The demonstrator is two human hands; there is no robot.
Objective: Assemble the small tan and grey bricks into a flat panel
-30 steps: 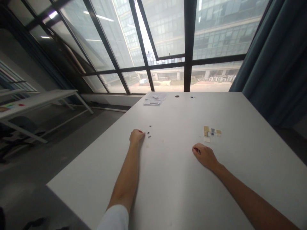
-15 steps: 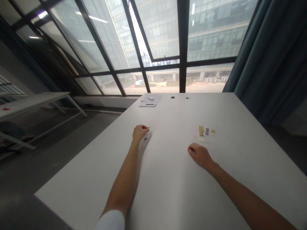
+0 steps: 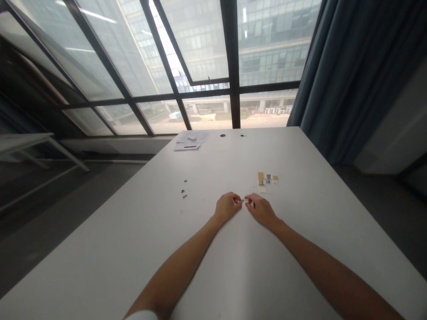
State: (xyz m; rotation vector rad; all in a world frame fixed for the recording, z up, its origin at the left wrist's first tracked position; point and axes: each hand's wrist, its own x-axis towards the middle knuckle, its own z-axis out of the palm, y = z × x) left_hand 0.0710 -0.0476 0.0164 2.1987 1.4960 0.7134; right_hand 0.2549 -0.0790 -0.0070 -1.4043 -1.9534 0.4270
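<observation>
Over the white table (image 3: 213, 160), my two hands meet almost fingertip to fingertip. My left hand (image 3: 227, 208) is closed in a pinch on a small grey piece (image 3: 243, 201) that points toward the right hand; its kind is too small to tell. My right hand (image 3: 263, 210) is closed in a pinch too, and what lies within its fingers I cannot make out. Just beyond the right hand lies a cluster of small tan, grey and whitish flat pieces (image 3: 261, 175). Left of my left hand lie a small grey piece (image 3: 184, 196) and dark bits (image 3: 186, 181).
Papers (image 3: 182, 138) with a small white object lie at the table's far left corner. Two dark round spots, one of them a disc (image 3: 223, 135), are near the far edge. Windows stand behind, a blue curtain (image 3: 320, 84) at right, another table (image 3: 30, 142) at left.
My left hand has moved right from the small dark pieces, carrying the grey piece to my right hand. The right hand has stayed near the cluster. The view has turned slightly right.
</observation>
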